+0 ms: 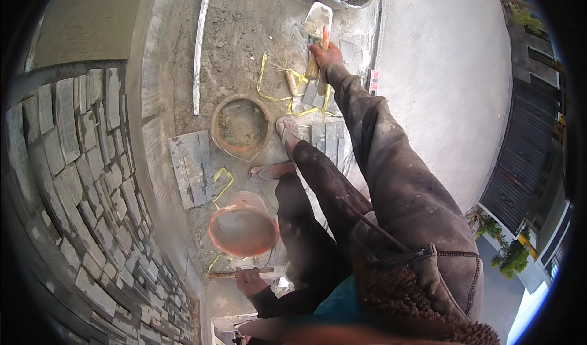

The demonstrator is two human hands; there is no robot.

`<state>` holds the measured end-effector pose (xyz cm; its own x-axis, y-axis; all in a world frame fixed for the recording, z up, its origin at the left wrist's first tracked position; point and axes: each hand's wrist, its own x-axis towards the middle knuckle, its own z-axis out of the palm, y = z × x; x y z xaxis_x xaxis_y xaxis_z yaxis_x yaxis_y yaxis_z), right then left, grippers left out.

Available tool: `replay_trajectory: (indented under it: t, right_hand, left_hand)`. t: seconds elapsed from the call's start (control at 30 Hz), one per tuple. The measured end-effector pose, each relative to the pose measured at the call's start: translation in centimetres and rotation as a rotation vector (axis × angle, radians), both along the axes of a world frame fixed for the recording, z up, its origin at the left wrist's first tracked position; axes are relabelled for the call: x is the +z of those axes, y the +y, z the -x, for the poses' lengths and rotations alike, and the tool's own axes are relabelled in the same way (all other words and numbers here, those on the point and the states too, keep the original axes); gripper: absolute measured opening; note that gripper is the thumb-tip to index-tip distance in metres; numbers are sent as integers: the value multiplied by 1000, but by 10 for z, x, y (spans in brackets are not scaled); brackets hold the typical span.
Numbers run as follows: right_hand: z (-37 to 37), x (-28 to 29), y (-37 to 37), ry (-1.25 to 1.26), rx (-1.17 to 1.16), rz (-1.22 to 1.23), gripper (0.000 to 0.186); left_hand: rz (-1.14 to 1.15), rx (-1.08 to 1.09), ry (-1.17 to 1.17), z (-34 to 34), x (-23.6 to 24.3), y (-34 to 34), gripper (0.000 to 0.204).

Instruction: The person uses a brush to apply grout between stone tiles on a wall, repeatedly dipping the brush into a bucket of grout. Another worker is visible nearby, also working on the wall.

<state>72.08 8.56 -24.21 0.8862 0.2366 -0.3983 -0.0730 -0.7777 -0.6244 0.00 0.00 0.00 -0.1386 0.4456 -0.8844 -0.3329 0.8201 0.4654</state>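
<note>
My right hand is closed round wooden-handled tools, including a pale flat-bladed trowel with red on its handle. Under it lie a wooden-handled tool, tangled yellow straps and grey slats. My left hand hangs low, fingers loosely bent and apart, beside an orange bucket with a cloudy grey inside. A round bucket of grey mortar stands ahead of my sandalled feet. Stacked grey stone strips lie left of it.
A stone-clad wall runs along the left. A long pale bar lies beside it on the dusty ground. Another bucket stands at the top. A red level lies by the pale pavement edge. A dark gate is at the right.
</note>
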Motion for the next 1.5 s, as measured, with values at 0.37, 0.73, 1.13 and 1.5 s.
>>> replay_trajectory:
  t: [0.37, 0.73, 1.13, 1.5]
  right_hand:
    - [29, 12, 0, 67, 416, 257, 73]
    - [425, -97, -15, -51, 1301, 227, 35]
    - [406, -47, -43, 173, 1094, 192, 27]
    - [287, 57, -95, 558, 401, -47, 34]
  left_hand:
    - [-68, 21, 252, -73, 53, 68, 26]
    - [-97, -131, 173, -73, 67, 105, 42]
    - [-20, -308, 158, -61, 50, 139, 37]
    - [-107, -516, 235, -124, 82, 164, 49]
